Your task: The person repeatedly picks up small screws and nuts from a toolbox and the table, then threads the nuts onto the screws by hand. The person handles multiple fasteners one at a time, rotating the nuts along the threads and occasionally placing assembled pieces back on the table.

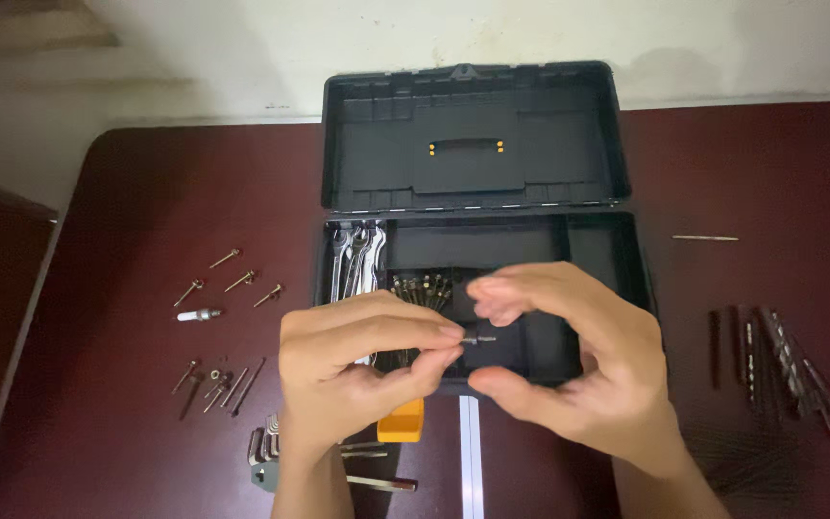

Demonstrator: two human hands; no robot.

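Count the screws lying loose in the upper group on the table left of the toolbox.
4 screws: one at the top, one lower left, one in the middle, and one nearest the toolbox. None looks hidden.

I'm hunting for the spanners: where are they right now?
In the head view, the spanners stand in the left compartment of the open black toolbox, just above the left hand.
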